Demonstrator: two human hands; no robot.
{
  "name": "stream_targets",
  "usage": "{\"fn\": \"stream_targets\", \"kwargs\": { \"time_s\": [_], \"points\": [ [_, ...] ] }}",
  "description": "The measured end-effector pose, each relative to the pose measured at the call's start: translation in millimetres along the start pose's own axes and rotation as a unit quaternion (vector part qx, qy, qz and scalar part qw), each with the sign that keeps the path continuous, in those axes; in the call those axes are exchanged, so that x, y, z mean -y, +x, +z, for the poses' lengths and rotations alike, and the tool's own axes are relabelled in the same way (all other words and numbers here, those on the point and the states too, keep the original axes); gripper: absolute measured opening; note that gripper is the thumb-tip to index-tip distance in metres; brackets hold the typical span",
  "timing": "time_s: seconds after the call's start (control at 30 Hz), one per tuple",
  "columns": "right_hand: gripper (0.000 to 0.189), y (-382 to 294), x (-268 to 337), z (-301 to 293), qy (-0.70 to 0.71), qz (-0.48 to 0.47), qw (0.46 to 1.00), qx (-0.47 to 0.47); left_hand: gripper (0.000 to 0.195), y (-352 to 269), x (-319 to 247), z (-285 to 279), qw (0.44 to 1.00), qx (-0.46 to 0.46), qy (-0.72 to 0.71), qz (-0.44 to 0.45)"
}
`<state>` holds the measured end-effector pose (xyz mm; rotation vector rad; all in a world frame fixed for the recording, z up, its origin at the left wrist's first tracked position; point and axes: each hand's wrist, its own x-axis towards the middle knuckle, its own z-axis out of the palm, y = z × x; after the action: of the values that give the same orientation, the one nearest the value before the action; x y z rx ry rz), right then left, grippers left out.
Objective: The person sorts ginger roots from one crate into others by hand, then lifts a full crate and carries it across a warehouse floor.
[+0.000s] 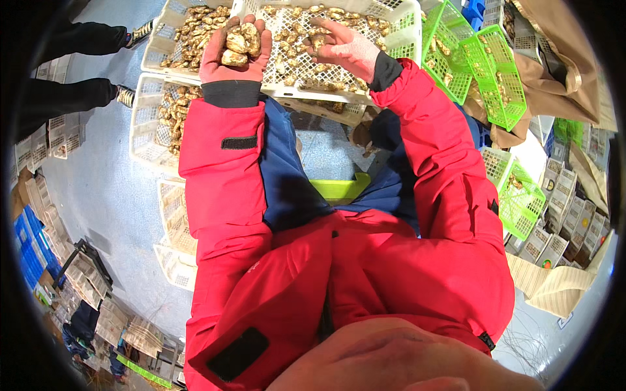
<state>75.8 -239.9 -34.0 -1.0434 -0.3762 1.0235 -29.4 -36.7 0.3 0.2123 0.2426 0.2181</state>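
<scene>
My left hand (232, 73), in a pink work glove with dirt-darkened fingers, is turned palm up. It cradles several thick brown-and-white mushrooms (236, 42). In a matching glove, my right hand (349, 51) reaches over the large white plastic crate (337, 95) and pinches a single mushroom (318, 41) between thumb and fingers. More mushrooms (291, 49) lie scattered across that crate's mesh floor. Just beyond my left hand, smaller mushrooms (195, 32) are heaped in an adjoining white crate (155, 46).
Another white crate (142, 129) holds mushrooms beside my left forearm. Green baskets (452, 54) with a few mushrooms stand to the right, near brown cloth (557, 83). A person's legs (78, 93) are at the left. A green stool (342, 188) shows between my legs.
</scene>
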Motion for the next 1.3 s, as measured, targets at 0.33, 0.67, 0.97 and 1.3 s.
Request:
{"fn": "stream_targets", "kwargs": {
  "time_s": [0.33, 0.67, 0.97, 1.3],
  "points": [
    [0.061, 6.8, -13.3, 3.5, -0.153, 0.009, 0.988, -0.017, 0.031, 0.8, -8.1, -4.4, 1.000, -0.002, 0.004, 0.000],
    [0.054, -20.1, 34.1, 30.9, -0.234, -0.057, 0.965, -0.107, 0.039, 12.4, -22.0, -10.7, 0.999, 0.000, 0.016, -0.033],
    [0.057, -127.4, 68.6, -57.8, -0.402, -0.237, 0.831, -0.304, 0.036, 15.6, 13.2, -0.5, 0.997, -0.031, 0.045, -0.054],
    [0.055, -449.0, 78.5, -173.9, -0.374, -0.120, 0.621, -0.678, 0.032, 16.5, -9.7, -1.1, 0.998, -0.045, 0.018, -0.045]
  ]
}}
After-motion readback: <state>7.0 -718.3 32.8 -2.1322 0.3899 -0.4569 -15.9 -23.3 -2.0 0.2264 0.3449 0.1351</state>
